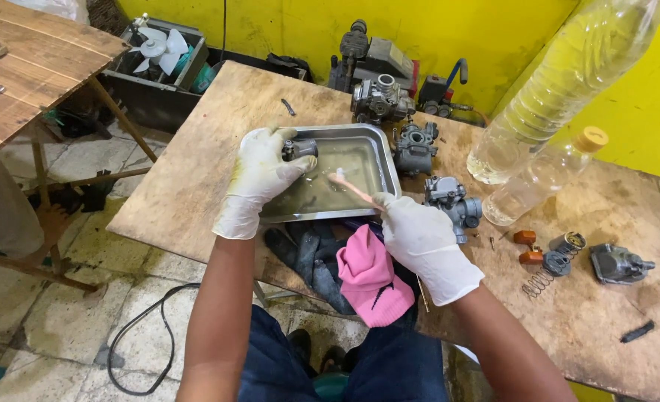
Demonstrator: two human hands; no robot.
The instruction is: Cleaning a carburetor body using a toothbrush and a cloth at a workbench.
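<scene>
My left hand (259, 179), in a white glove, grips a small grey metal carburetor part (300, 148) over the left side of a shallow steel tray (384, 158) that holds liquid. My right hand (419, 242), also gloved, holds a pink-handled toothbrush (348, 186) whose bristle end points at the part above the tray. Three grey carburetor bodies lie just beyond and beside the tray: one at the back (381, 100), one at the tray's far right corner (416, 145), one next to my right hand (453, 205).
Two clear plastic bottles of pale liquid (561, 82) (542, 179) lie at the right. A spring, orange float and metal cap (550, 257) sit near a grey cover (619, 264). A pink cloth (371, 279) and black gloves (308, 260) hang at the table's near edge. A wooden bench (24, 67) stands at left.
</scene>
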